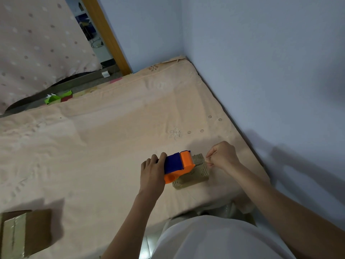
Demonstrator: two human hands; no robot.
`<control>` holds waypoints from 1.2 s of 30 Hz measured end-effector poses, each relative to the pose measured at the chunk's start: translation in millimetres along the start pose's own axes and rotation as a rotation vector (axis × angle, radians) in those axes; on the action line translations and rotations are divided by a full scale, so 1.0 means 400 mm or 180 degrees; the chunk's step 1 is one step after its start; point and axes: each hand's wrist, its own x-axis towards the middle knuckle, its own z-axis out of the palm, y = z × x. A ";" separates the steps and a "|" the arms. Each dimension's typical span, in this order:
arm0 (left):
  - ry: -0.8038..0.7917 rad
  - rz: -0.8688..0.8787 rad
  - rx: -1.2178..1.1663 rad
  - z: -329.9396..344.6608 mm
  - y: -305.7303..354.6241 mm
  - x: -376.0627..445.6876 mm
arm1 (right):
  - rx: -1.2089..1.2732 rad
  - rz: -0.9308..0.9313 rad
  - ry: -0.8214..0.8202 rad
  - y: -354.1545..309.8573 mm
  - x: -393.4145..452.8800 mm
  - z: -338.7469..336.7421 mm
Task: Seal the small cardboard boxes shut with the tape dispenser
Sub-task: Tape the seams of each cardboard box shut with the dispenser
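Note:
A small cardboard box [200,168] lies on the bed near its right edge. An orange and blue tape dispenser [179,165] sits on top of the box. My left hand [153,171] grips the dispenser's blue end from the left. My right hand [222,156] is at the box's far right end, its fingers curled and pinching the end of the tape [207,159] there. A second cardboard box [24,232], with tape along its top, lies at the bottom left corner of the view.
The bed's peach sheet [112,137] fills most of the view. A blue wall [261,71] runs close along the right side. A green object [56,98] lies on the floor beyond the bed's far edge, near a patterned mattress [37,43] leaning upright.

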 end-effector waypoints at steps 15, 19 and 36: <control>0.0239 -0.0009 -0.0684 -0.002 -0.051 -0.007 | 0.0262 -0.0218 0.0073 0.019 0.012 -0.084; 0.0199 -0.0001 -0.0614 -0.009 -0.120 -0.006 | 0.0451 -0.0065 -0.0181 0.038 0.043 -0.125; -0.0339 -0.0235 0.0363 0.054 -0.074 -0.022 | -0.0258 0.0222 0.0139 0.117 0.096 -0.016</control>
